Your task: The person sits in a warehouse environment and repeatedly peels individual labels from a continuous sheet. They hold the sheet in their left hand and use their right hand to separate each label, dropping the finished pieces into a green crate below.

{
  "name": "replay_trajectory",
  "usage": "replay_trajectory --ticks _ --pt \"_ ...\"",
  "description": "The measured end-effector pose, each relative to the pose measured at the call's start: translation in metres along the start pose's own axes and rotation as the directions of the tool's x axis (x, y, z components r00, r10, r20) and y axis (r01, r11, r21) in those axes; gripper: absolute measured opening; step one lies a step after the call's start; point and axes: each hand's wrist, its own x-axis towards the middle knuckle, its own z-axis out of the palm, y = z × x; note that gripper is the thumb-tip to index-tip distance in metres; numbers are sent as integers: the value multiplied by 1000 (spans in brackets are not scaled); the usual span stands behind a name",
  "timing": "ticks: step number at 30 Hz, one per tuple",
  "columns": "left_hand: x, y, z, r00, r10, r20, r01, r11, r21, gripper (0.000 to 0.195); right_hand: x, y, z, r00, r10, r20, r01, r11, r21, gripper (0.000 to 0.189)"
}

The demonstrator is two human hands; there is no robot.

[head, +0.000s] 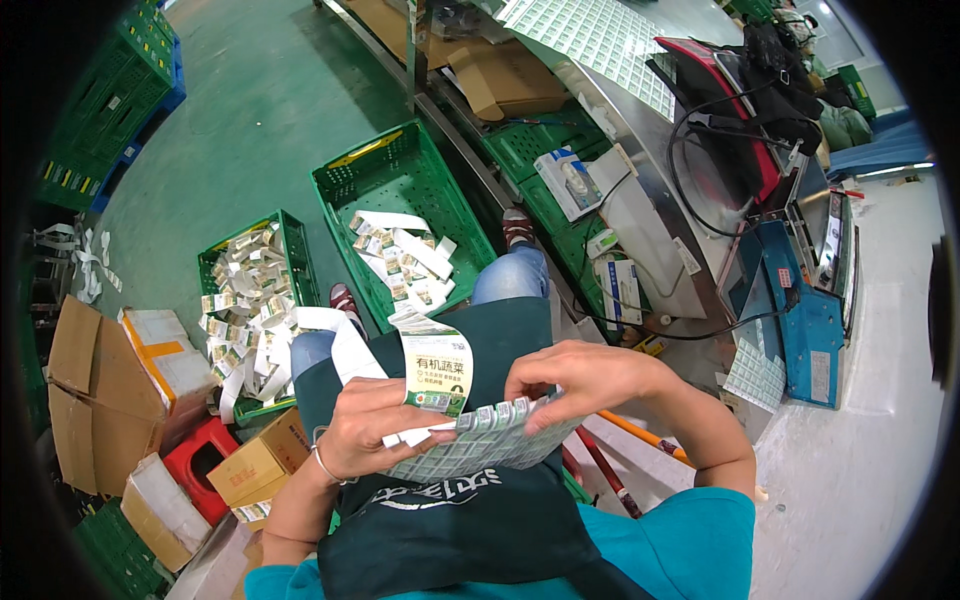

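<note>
My left hand [379, 431] grips the near end of a strip of printed labels [437, 360], whose top curls up over the dark apron. Under the strip, the same hand also supports the left part of a sheet of small printed stickers [480, 450]. At the sheet's right part, my right hand [566, 382] has its thumb and fingers on the upper edge, pinching it. A white band of the strip's backing [349, 349] runs left over my knee towards a green crate [300, 247] heaped with label strips [259, 322]. What lies beneath my fingers is partly hidden.
A larger green crate [322, 187] with more label strips [409, 259] stands ahead. Cardboard boxes [105, 405] and a red plastic stool [199, 461] are at the left. To the right are a metal table [660, 172] with sticker sheets [600, 37], a blue machine [806, 330] and black cables.
</note>
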Motion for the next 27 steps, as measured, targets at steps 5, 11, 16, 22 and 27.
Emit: replay_trajectory --ticks 5,11,16,22,27 --pt "-8 -11 3 951 -310 -20 309 951 -17 12 5 1 -4 995 91 40 -84 986 -145 25" --pt "6 -16 -1 915 -401 46 403 898 -179 17 21 1 -1 989 58 -138 -36 988 152 27" --pt "-5 -41 -2 732 -681 -23 561 622 -546 15 34 16 -8 964 123 -236 -136 990 -38 28" --pt "-6 -66 17 604 -780 -163 500 531 -684 22 51 28 0 892 185 -412 -294 931 -218 26" --pt "1 -79 22 623 -737 -261 587 661 -468 34 59 53 -4 919 221 -328 -270 956 -112 29"
